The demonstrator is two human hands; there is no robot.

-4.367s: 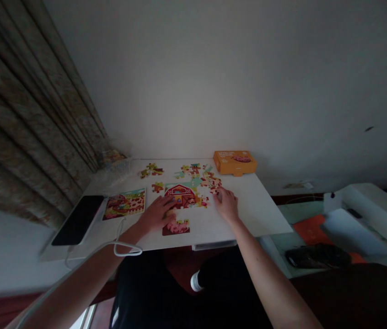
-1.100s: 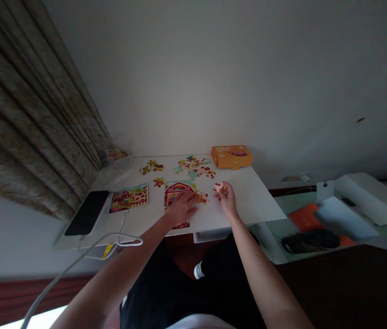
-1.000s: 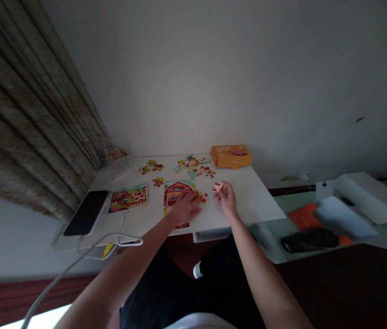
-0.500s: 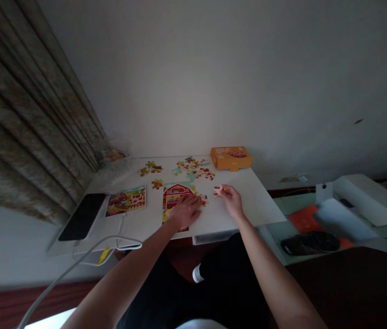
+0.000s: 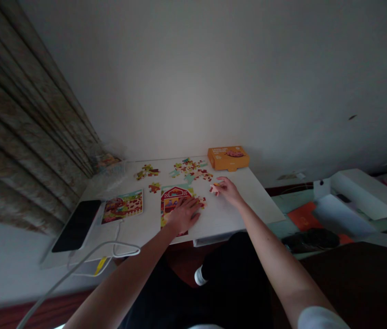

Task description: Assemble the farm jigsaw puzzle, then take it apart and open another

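Note:
My left hand (image 5: 183, 215) lies flat on a partly built jigsaw puzzle with a red barn (image 5: 173, 201), covering its lower part. My right hand (image 5: 226, 191) pinches a small puzzle piece (image 5: 215, 187) between its fingertips, just right of the puzzle's edge. Loose pieces (image 5: 190, 169) lie scattered beyond the barn, with a smaller cluster (image 5: 147, 172) to the left. A single piece (image 5: 154, 187) rests near the barn's upper left. A farm picture card (image 5: 122, 206) lies left of my left hand.
An orange puzzle box (image 5: 228, 158) stands at the white table's (image 5: 248, 205) back edge. A black tablet or phone (image 5: 76, 232) with a white cable (image 5: 114, 249) lies at the left. A curtain hangs left; a glass-topped surface with dark objects lies right.
My right hand has picked up a piece and moved left, closer to the puzzle. My left hand has moved from below the barn onto the puzzle. The view has tilted slightly.

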